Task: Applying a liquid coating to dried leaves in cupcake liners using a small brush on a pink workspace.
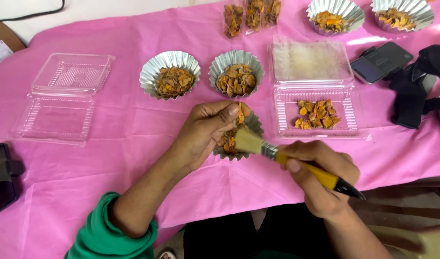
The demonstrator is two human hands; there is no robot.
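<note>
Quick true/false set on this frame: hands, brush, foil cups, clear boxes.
1. The right hand holds a yellow-handled paintbrush. True.
2. The left hand pinches an orange dried piece over a crinkled foil cup. True.
3. The clear plastic hinged box on the left is full of dried pieces. False: it lies open with nothing in it.
4. The clear plastic hinged box on the right holds orange dried pieces in its lower half. True.
5. The cloth on the table is blue. False: the tablecloth is pink.
6. The brush bristles point away from the left hand. False: they point toward it, beside the foil cup.
</note>
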